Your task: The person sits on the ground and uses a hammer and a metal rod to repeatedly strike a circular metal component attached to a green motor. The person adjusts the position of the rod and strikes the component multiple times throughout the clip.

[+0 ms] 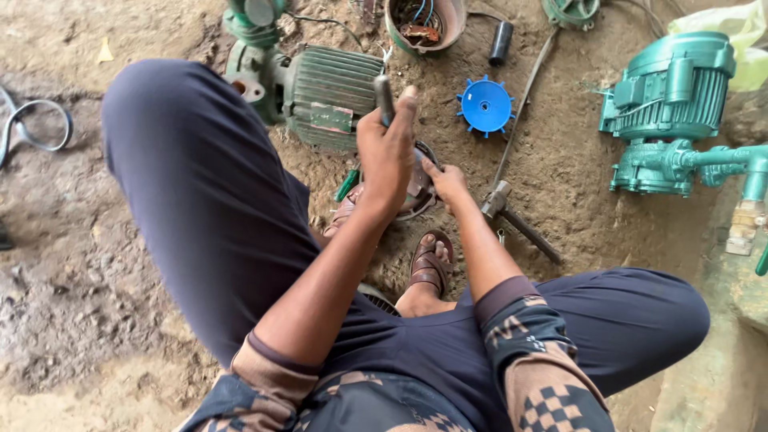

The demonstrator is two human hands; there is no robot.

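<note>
Metal end cover point(418, 186) on the dirt between the sandalled feet, steadied by right hand point(448, 181), fingertips pressed on its rim. Left hand point(387, 148) clenched round dark tool handle point(385, 98). Best kept vertical, cover pinned flat against slipping.

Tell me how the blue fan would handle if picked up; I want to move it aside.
The blue fan looks like thin moulded plastic, so probably light and fairly stiff. Its short blades round the rim may snap if squeezed or stepped on. It lies flat on the dirt floor, so it should slide, not roll.
</note>
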